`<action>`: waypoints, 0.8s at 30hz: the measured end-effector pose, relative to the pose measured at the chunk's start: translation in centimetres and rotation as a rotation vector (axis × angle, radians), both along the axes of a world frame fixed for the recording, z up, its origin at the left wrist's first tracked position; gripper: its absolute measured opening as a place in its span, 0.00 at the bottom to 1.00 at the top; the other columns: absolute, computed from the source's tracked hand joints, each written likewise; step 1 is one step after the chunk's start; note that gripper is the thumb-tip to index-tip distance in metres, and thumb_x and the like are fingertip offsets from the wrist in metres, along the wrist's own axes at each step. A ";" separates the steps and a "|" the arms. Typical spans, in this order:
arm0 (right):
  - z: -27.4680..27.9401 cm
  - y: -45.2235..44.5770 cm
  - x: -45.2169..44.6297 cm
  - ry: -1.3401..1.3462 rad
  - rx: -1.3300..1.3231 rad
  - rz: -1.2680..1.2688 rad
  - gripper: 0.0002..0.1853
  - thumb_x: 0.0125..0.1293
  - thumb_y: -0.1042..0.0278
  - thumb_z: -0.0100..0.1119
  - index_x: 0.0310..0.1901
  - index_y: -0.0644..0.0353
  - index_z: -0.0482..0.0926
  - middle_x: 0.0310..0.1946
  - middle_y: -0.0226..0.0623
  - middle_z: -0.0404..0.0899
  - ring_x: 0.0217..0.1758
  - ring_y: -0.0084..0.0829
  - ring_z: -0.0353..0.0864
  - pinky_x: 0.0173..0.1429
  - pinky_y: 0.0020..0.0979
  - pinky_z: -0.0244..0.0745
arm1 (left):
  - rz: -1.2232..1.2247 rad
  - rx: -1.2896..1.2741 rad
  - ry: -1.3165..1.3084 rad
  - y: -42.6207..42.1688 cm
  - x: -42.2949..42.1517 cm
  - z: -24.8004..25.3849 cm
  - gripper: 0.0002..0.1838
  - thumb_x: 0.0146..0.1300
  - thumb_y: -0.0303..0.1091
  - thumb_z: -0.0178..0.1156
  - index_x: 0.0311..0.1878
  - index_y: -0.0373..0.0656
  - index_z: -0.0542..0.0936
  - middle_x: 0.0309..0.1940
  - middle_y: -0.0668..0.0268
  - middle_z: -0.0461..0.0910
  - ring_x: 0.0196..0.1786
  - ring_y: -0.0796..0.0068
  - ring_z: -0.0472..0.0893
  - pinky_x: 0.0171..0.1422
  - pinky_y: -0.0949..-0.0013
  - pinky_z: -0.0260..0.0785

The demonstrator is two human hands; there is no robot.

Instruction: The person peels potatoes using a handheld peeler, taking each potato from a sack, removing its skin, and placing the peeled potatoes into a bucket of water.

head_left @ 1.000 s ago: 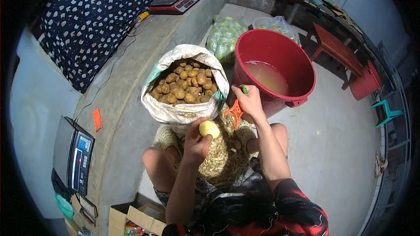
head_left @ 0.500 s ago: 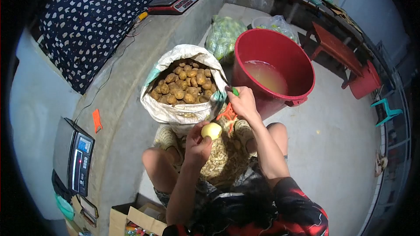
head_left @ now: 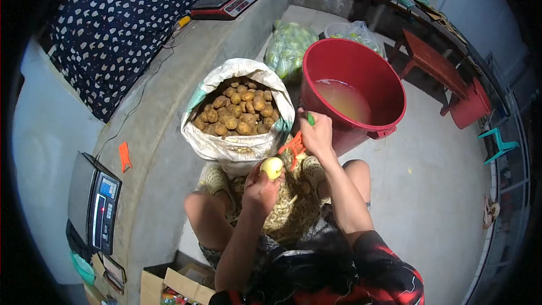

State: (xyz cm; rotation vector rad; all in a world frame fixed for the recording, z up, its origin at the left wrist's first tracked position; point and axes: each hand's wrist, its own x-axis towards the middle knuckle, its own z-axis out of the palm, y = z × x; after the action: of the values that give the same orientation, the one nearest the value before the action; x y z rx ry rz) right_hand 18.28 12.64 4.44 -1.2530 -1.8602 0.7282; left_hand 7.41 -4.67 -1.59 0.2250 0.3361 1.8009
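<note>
gripping a pale, peeled potato (head_left: 271,168) in the curled fingers of the left hand (head_left: 261,192), just off the near edge of a white sack (head_left: 226,149) of unpeeled potatoes (head_left: 240,114) and above a heap of peelings (head_left: 282,210); holding an orange peeler (head_left: 294,146) in the closed right hand (head_left: 318,134), beside the near left rim of a red bucket (head_left: 339,53). probably handling something light, stiff and not fragile, but slippery on its bare, moist flesh; likely calling for a snug fingertip hold around the sides, leaving the upper face clear of fingers.
</note>
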 end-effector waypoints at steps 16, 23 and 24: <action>-0.3 0.8 0.9 0.203 0.069 -0.053 0.20 0.66 0.64 0.58 0.19 0.67 0.67 0.12 0.43 0.58 0.16 0.26 0.60 0.24 0.35 0.57 | -0.161 0.019 -0.292 0.6 0.1 1.1 0.29 0.66 0.57 0.56 0.54 0.39 0.74 0.45 0.54 0.77 0.46 0.62 0.75 0.52 0.64 0.67; -0.6 3.4 5.3 0.657 -0.134 -0.134 0.23 0.70 0.52 0.58 0.19 0.56 0.71 0.17 0.22 0.68 0.19 0.17 0.62 0.23 0.27 0.55 | 0.027 -0.411 0.475 7.7 1.5 1.3 0.17 0.74 0.42 0.52 0.54 0.38 0.75 0.41 0.60 0.81 0.37 0.76 0.79 0.37 0.75 0.69; 1.0 3.0 5.6 0.736 -0.160 -0.189 0.23 0.69 0.52 0.58 0.18 0.55 0.71 0.15 0.23 0.68 0.17 0.19 0.65 0.22 0.27 0.57 | 0.121 -0.417 0.648 10.0 2.5 2.2 0.17 0.71 0.39 0.57 0.54 0.35 0.76 0.41 0.62 0.82 0.38 0.77 0.80 0.39 0.75 0.70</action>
State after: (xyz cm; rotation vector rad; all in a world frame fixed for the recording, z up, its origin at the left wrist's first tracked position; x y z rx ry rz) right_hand 23.88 15.69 5.47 -1.0400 -1.0890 1.0702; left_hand 9.87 5.38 0.58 0.4974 1.1901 1.6909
